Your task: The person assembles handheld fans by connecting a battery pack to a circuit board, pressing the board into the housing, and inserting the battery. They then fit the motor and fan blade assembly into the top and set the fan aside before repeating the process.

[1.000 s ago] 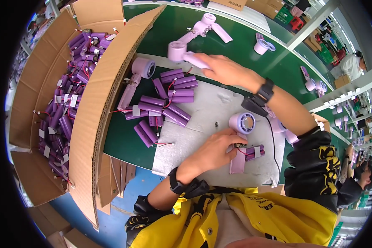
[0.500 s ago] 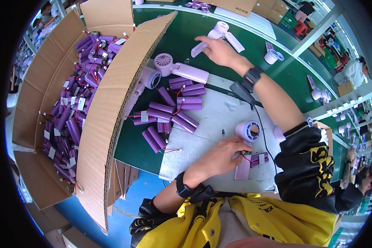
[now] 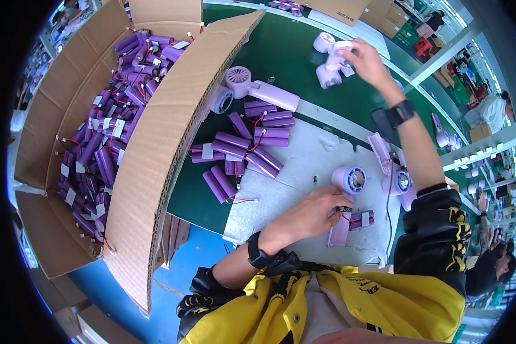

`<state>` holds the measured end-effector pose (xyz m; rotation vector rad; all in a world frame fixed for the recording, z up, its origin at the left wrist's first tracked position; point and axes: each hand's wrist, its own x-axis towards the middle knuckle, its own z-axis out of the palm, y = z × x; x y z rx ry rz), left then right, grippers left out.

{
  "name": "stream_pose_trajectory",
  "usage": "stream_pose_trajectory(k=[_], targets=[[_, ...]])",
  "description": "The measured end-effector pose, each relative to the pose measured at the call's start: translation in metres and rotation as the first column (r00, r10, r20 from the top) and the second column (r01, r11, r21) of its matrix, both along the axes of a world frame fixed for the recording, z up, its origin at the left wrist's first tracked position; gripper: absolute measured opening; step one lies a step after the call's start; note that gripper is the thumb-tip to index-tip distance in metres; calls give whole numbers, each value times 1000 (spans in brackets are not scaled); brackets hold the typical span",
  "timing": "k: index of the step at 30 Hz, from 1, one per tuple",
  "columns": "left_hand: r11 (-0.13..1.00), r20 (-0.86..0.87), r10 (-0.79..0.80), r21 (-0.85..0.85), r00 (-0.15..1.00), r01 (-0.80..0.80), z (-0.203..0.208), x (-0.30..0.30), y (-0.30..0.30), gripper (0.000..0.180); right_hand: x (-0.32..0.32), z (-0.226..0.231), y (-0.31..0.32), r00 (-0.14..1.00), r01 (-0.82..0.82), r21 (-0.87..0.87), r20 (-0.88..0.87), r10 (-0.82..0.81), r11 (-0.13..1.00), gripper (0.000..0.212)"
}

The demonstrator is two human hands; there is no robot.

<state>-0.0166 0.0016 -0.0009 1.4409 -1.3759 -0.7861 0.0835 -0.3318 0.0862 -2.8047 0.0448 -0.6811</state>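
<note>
My left hand [image 3: 314, 211], fingers closed, grips an opened lavender handheld fan [image 3: 350, 179] on the white foam sheet [image 3: 269, 212]. A small circuit board [image 3: 343, 209] shows at its fingertips. Red wires run toward a purple battery pack [image 3: 361, 219] beside the handle. Farther off, over the green surface, my right hand [image 3: 364, 60] pinches a lavender fan piece [image 3: 332, 66], slightly blurred. Another fan head [image 3: 324, 42] is just beyond it; where one piece ends and the other begins is hard to tell.
A cardboard box [image 3: 175, 103] full of purple battery packs [image 3: 106, 126] stands at left. Loose packs [image 3: 232, 146] lie between it and the foam. Another lavender fan [image 3: 269, 94] lies beyond them. More fan parts [image 3: 397, 182] and a black cable [image 3: 391, 218] are at right.
My right hand has moved right and slightly farther away, taking a lavender fan piece with it. My left hand keeps its hold. The view has shifted slightly, showing opened fan parts at right.
</note>
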Motion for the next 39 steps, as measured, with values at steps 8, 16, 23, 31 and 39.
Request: stream_pose_trajectory(k=[8,16,23,31,39], targets=[[999,6,-10,38,1000,10,5,6,3,35,-6,8,69,841,-61,543,-425,336,838,29],[998,0,-20,57,1000,20,10,10,2,35,21,-6,121,802,-213,383,-457,385,899,23],[997,-8,-24,69,1000,25,10,7,4,35,5,-30,123,868,-276,306,-327,373,911,22],[1000,34,-2,15,999,2,6,5,7,38,-101,38,126,902,-315,324,-190,388,892,23],[997,-38,48,56,998,-46,18,10,6,38,-236,40,154,724,57,515,-612,320,856,27]])
